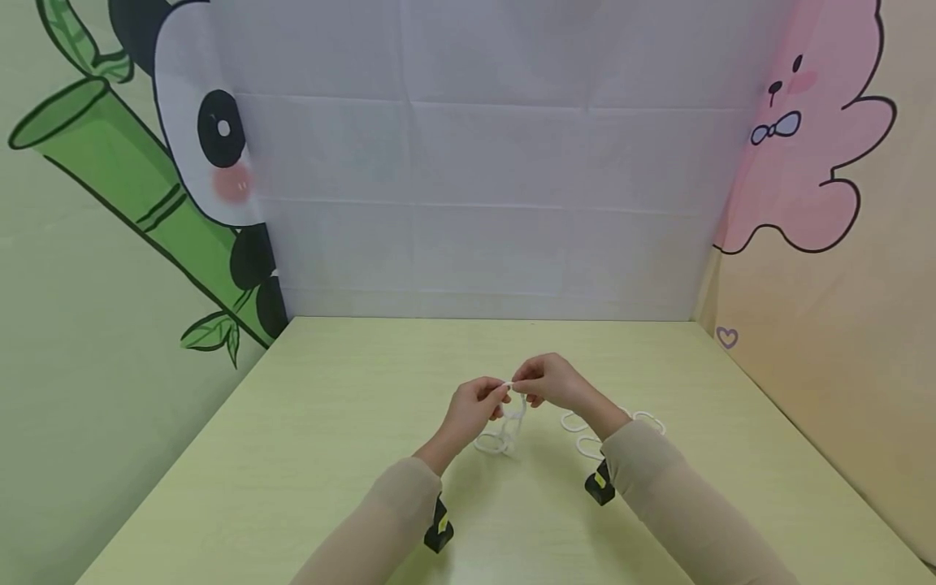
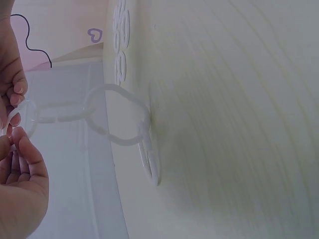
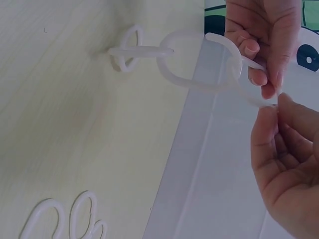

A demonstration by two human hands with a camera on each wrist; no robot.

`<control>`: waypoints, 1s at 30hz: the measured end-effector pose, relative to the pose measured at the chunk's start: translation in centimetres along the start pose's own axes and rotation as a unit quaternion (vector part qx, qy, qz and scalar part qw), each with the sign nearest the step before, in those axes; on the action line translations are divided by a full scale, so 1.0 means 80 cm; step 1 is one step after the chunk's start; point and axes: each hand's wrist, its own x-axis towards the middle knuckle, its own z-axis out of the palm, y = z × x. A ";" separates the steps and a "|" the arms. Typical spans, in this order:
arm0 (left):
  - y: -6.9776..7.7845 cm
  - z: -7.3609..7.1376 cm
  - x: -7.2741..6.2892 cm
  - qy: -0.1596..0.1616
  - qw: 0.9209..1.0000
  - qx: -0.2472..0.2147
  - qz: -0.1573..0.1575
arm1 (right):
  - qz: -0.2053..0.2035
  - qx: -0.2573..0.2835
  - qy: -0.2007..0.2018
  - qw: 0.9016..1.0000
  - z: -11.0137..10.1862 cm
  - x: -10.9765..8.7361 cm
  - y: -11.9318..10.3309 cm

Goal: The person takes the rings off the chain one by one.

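Note:
Both hands meet above the table, pinching one white, C-shaped plastic link from either side. My left hand (image 1: 471, 406) holds it between thumb and fingertips, as does my right hand (image 1: 553, 380). Below hangs a short chain of white plastic links (image 3: 185, 83), joined through one another. Its lowest link (image 1: 477, 444) rests on the table. In the left wrist view, a rounded link (image 2: 124, 143) hangs near the tabletop. Fingertips partly cover the pinched link, so I cannot tell whether its gap is closed.
Several loose white links (image 1: 579, 447) lie on the table (image 1: 351, 382) right of the chain, partly hidden by the right forearm. Black wrist devices (image 1: 439, 532) hang under both sleeves. A pale sheet (image 1: 483, 162) stands behind the table, with painted walls at both sides.

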 end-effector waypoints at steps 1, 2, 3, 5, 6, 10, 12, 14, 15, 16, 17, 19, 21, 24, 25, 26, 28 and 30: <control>0.000 0.000 -0.001 -0.001 1.000 0.000 0.000 | -0.001 -0.002 -0.001 1.000 0.000 0.000 0.001; 0.001 0.000 -0.001 -0.001 1.000 0.001 0.001 | -0.003 -0.005 -0.003 1.000 0.000 0.000 0.002; 0.001 0.000 -0.001 -0.002 1.000 0.001 0.002 | -0.005 -0.008 -0.005 1.000 0.000 0.001 0.002; 0.002 -0.001 -0.001 -0.003 1.000 0.002 0.000 | -0.009 -0.014 -0.008 1.000 0.000 0.001 0.003; 0.002 -0.001 -0.001 -0.005 1.000 0.004 0.003 | -0.011 -0.018 -0.010 1.000 -0.001 0.001 0.004; 0.002 0.000 -0.001 -0.014 1.000 0.005 0.007 | -0.018 -0.029 -0.013 0.999 -0.003 -0.001 0.003; 0.002 0.000 0.000 -0.021 1.000 0.003 0.004 | -0.021 -0.030 -0.016 0.999 -0.004 -0.002 0.002; 0.002 0.000 0.000 -0.026 1.000 -0.001 -0.002 | -0.023 -0.030 -0.019 0.999 -0.005 -0.003 0.001; 0.001 0.000 0.000 -0.030 1.000 -0.002 -0.003 | -0.023 -0.030 -0.020 0.999 -0.006 -0.004 0.000; 0.001 0.000 0.000 -0.034 0.999 -0.003 -0.005 | -0.023 -0.029 -0.020 0.999 -0.006 -0.004 0.000; 0.001 0.000 0.000 -0.037 0.999 -0.003 -0.007 | -0.024 -0.027 -0.021 0.999 -0.006 -0.004 -0.001; 0.000 0.000 0.000 -0.043 0.999 -0.003 -0.005 | -0.027 -0.026 -0.022 0.999 -0.007 -0.005 -0.002; 0.000 0.000 0.000 -0.051 0.999 0.000 -0.003 | -0.029 -0.021 -0.021 0.999 -0.007 -0.005 -0.003; 0.000 -0.001 0.000 -0.061 0.998 0.007 -0.005 | -0.030 -0.013 -0.019 0.999 -0.007 -0.005 -0.003; -0.001 -0.001 0.000 -0.065 0.998 0.009 -0.008 | -0.031 -0.011 -0.019 0.999 -0.007 -0.005 -0.003; -0.001 -0.001 0.000 -0.067 0.998 0.010 -0.013 | -0.031 -0.008 -0.019 0.999 -0.007 -0.005 -0.003; -0.002 0.000 0.000 -0.072 0.997 0.015 -0.016 | -0.031 -0.001 -0.020 0.999 -0.007 -0.004 -0.003; -0.002 0.000 0.000 -0.074 0.997 0.016 -0.020 | -0.034 0.005 -0.021 0.999 -0.007 -0.004 -0.004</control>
